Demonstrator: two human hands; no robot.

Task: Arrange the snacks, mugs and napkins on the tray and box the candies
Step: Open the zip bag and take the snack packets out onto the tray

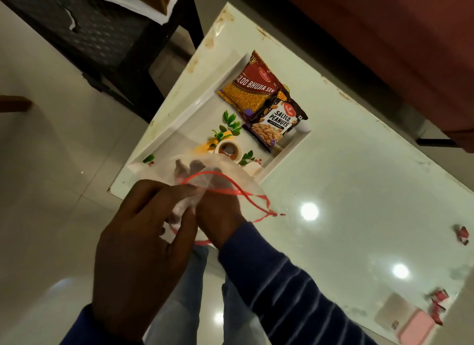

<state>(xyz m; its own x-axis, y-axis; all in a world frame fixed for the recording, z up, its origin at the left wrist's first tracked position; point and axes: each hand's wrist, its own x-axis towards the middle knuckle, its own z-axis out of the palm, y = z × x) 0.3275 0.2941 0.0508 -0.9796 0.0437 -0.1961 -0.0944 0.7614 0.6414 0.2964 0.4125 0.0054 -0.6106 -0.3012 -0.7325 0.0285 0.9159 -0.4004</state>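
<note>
- Clear plastic, red along its zip edge: we pinch the bag (205,180) at its mouth with our left hand (143,237), while our right hand (220,211) reaches inside, its fingers hidden, so we cannot tell whether they grip anything.
- Beyond the bag, the tray (195,108) on the white table (359,165) already holds the bhujia packet (251,88), peanuts packet (277,123) and a mug (228,149).
- Loose candies (461,234) lie near the pink box (415,329) at the far right.
- We judge candy boxing is underway; next, those sweets need gathering into the box.

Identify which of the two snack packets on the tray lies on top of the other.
The dark salted peanuts packet; its upper corner overlaps the red-and-yellow aloo bhujia sev packet.
</note>
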